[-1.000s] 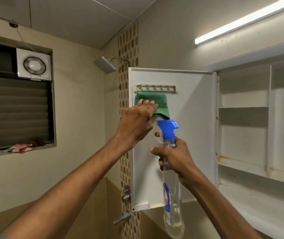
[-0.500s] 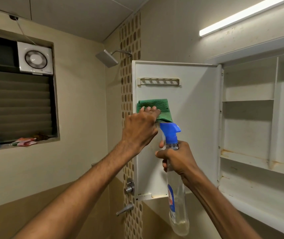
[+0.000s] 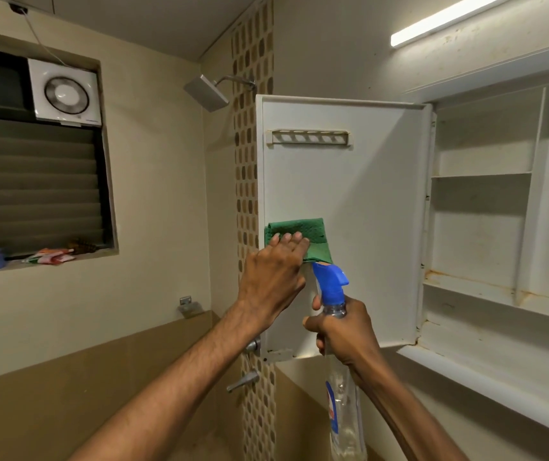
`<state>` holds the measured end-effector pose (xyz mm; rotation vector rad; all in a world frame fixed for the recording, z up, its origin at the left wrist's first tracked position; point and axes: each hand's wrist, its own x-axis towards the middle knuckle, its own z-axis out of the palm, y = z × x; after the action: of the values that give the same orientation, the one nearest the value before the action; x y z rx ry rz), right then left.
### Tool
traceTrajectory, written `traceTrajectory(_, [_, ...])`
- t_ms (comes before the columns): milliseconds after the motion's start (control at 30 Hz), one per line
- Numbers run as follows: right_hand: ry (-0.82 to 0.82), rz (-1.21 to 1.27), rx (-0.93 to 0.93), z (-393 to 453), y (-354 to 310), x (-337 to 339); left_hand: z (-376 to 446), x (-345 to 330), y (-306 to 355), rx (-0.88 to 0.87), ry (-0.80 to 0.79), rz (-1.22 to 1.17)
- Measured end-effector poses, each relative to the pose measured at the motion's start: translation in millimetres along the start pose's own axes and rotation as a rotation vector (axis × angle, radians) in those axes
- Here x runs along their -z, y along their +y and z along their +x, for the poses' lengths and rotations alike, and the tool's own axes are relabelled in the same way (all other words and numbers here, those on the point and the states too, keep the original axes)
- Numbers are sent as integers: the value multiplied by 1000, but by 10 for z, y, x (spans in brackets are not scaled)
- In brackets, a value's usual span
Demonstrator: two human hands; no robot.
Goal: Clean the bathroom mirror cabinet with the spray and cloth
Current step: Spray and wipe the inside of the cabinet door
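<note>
The white cabinet door (image 3: 366, 201) stands swung open to the left, its inner side facing me. My left hand (image 3: 271, 281) presses a folded green cloth (image 3: 309, 232) flat against the door's left edge, about halfway down. Just below and to the right, my right hand (image 3: 346, 331) grips the neck of a clear spray bottle (image 3: 344, 414) with a blue trigger head (image 3: 329, 282), held upright in front of the door's lower part. The open cabinet (image 3: 486, 227) with white shelves is at the right.
A slotted holder (image 3: 309, 137) is fixed near the door's top. A shower head (image 3: 206, 92) and taps (image 3: 243, 380) sit left of the door on the tiled strip. A window ledge (image 3: 33, 261) with small items and an exhaust fan (image 3: 65, 94) are at far left.
My left hand has wiped the cloth down the door's left side, from just under the slotted holder to mid-height. The right hand still holds the bottle in the same spot.
</note>
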<state>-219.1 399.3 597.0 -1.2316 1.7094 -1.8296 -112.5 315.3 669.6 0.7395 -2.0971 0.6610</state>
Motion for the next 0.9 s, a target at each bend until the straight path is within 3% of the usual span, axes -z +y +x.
traceTrajectory(900, [-17, -122, -208, -642, 889, -59, -1020, -508, 298, -15, -228, -205])
